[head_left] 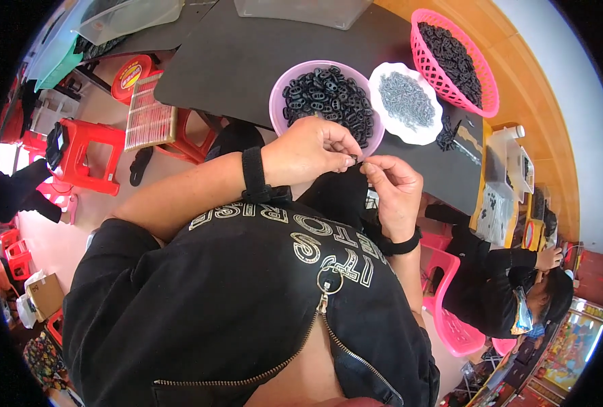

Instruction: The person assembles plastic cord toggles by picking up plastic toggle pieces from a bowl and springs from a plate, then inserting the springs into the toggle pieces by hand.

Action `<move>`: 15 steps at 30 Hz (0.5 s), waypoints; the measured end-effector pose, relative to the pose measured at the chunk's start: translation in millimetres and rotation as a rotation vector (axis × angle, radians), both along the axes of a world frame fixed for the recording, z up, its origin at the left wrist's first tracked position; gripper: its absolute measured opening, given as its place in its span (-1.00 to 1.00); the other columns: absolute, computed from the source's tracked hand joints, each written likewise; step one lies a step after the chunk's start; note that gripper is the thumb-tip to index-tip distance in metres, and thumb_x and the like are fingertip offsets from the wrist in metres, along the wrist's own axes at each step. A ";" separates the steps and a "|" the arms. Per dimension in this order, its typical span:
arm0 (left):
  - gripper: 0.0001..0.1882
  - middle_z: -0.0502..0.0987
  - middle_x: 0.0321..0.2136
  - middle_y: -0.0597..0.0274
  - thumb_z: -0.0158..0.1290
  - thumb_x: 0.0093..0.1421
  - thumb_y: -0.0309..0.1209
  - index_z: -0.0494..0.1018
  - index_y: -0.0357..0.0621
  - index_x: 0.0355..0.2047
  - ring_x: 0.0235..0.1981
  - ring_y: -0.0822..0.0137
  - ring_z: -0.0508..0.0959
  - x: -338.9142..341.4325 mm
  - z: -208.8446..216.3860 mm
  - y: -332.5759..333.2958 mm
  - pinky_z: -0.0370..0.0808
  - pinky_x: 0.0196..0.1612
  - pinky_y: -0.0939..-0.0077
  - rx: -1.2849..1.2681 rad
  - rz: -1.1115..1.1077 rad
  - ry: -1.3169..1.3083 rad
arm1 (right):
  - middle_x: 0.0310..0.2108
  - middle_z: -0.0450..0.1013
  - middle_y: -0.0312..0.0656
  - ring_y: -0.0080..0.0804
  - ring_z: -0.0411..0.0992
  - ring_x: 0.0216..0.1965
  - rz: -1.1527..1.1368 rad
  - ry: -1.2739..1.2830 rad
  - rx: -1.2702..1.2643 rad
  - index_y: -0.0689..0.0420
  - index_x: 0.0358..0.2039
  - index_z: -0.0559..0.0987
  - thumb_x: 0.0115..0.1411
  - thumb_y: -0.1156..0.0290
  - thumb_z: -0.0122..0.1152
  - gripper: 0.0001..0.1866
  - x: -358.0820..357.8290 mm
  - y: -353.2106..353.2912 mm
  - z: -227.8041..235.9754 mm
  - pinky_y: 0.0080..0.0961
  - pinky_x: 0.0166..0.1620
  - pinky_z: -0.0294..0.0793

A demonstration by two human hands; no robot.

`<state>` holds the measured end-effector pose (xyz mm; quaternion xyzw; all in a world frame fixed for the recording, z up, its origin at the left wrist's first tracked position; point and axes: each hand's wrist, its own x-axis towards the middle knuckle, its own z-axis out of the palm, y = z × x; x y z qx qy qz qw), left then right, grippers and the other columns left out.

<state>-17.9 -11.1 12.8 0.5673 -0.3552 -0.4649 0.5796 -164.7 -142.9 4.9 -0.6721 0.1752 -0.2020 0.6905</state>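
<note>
In front of my chest both hands meet over the near rim of a lilac bowl (276,95). The bowl is heaped with small black oval pieces (328,95) that have holes in them. My left hand (309,150) pinches a small dark piece (356,160) between thumb and index finger. Its fingertips hide most of that piece, so its exact shape is unclear. My right hand (393,188) is closed in a pinch against the other end; anything in its fingertips is too small to make out. Beside the bowl, a white scalloped dish (418,138) holds many tiny silvery metal pieces (406,100).
A pink lattice basket (432,76) of black pieces stands beyond the dish on the dark table (213,74). Clear plastic bins (301,8) line the far edge. Red stools (94,152) are at left. Another person (495,285) sits at right near a pink chair (444,319).
</note>
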 end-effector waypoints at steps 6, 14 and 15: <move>-0.84 0.54 -0.39 0.27 0.06 0.11 -0.57 0.47 -0.31 -0.27 -0.35 0.53 0.50 -1.7 7.3 -6.3 0.46 -0.26 0.62 0.011 -0.057 -0.066 | -0.46 0.51 -0.31 -0.68 0.40 -0.42 -0.031 0.015 -0.121 0.26 -0.40 0.59 0.08 0.60 0.20 -0.94 -1.4 -0.1 -6.4 -0.72 -0.32 0.40; -0.91 0.51 -0.48 0.29 0.03 0.10 -0.62 0.45 -0.31 -0.34 -0.44 0.55 0.48 -5.1 -0.4 -4.8 0.44 -0.35 0.67 0.002 0.023 -0.040 | -0.53 0.50 -0.24 -0.60 0.41 -0.49 -0.027 -0.022 -0.150 0.27 -0.45 0.55 0.07 0.54 0.19 -0.93 5.2 3.9 -14.3 -0.63 -0.40 0.40; -0.92 0.51 -0.48 0.30 0.03 0.11 -0.62 0.44 -0.30 -0.35 -0.45 0.56 0.48 -6.1 0.5 -4.9 0.44 -0.35 0.67 0.012 0.033 -0.061 | -0.53 0.50 -0.23 -0.59 0.41 -0.50 -0.047 -0.009 -0.217 0.28 -0.46 0.55 0.07 0.54 0.19 -0.94 4.7 4.4 -12.1 -0.63 -0.41 0.40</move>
